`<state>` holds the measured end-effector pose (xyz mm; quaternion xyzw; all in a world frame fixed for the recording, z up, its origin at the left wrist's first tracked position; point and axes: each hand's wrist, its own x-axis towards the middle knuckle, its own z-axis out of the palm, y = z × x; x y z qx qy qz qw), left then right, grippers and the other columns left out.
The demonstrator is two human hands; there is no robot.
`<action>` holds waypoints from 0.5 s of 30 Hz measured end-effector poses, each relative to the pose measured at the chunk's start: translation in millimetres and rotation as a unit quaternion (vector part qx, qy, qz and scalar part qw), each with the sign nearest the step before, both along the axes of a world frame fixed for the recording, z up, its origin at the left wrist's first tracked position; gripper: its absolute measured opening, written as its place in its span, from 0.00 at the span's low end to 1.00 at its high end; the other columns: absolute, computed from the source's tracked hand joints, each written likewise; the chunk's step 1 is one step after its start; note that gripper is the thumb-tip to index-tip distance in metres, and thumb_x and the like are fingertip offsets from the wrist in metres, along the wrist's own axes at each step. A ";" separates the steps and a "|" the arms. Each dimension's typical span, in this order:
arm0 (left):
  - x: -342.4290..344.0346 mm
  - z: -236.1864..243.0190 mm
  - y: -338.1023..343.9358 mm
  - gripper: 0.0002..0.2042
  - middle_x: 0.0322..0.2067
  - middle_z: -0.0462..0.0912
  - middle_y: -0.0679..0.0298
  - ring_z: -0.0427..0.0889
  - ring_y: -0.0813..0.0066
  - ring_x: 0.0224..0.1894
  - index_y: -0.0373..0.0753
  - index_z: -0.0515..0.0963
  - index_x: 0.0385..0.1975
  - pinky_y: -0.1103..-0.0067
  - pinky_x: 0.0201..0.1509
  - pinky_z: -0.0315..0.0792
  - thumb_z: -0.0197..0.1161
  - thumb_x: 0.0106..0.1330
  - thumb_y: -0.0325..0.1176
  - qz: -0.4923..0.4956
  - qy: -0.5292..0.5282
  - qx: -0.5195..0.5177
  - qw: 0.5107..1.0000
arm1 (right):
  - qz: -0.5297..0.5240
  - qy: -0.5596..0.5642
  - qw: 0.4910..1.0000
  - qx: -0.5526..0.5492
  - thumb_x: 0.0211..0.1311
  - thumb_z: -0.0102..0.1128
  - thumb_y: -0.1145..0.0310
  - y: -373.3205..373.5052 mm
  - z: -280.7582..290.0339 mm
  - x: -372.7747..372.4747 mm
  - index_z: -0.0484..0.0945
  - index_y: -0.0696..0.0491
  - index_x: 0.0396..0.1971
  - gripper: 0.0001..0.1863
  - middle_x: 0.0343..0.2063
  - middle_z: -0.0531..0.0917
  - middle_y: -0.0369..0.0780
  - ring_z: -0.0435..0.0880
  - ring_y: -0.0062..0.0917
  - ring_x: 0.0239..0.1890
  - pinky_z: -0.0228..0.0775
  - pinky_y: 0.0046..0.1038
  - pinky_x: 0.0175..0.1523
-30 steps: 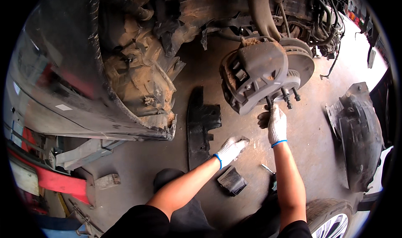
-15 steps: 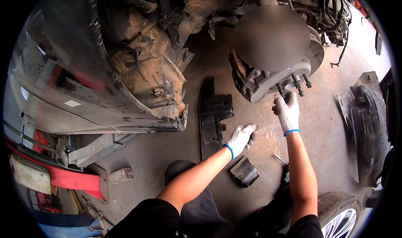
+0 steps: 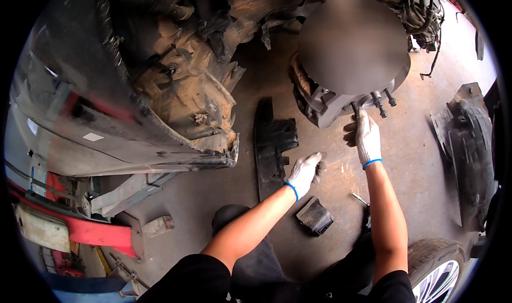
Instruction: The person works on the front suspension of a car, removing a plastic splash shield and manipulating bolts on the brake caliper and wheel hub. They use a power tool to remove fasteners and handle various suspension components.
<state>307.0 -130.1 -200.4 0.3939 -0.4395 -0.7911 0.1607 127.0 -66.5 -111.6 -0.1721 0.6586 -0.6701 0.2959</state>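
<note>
My right hand (image 3: 368, 140), in a white knit glove with a blue cuff, reaches up to the wheel hub assembly. Its fingertips close on the left one of three dark wheel bolts, whose shank (image 3: 355, 108) shows just above the glove. The two other bolts (image 3: 379, 104) stick out to the right. A grey brake caliper (image 3: 326, 108) sits at the left of the hub; a round blur hides much of the assembly. Lower and to the left, my left hand (image 3: 305, 175) hovers above the floor, fingers curled; whatever they may hold is hidden.
A dark car fender (image 3: 85, 111) and a dirty inner panel (image 3: 186, 89) fill the left. On the floor lie a long black plastic part (image 3: 269, 143), a black box-shaped piece (image 3: 316, 216) and a metal-tipped tool (image 3: 360, 198). A wheel (image 3: 437, 271) and a black liner (image 3: 466, 153) are at right.
My right hand stays at the bolt, its other fingers spread a little more to the left. My left hand has barely moved. The view has shifted slightly.
</note>
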 end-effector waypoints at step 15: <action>-1.2 1.3 3.6 0.10 0.24 0.79 0.69 0.72 0.83 0.18 0.44 0.79 0.44 0.84 0.20 0.67 0.55 0.71 0.39 0.002 0.003 0.020 1.000 | 0.041 -0.085 0.995 0.022 0.68 0.50 0.46 -1.1 -6.6 -9.6 0.72 0.58 0.43 0.26 0.30 0.81 0.42 0.80 0.23 0.23 0.70 0.23 0.22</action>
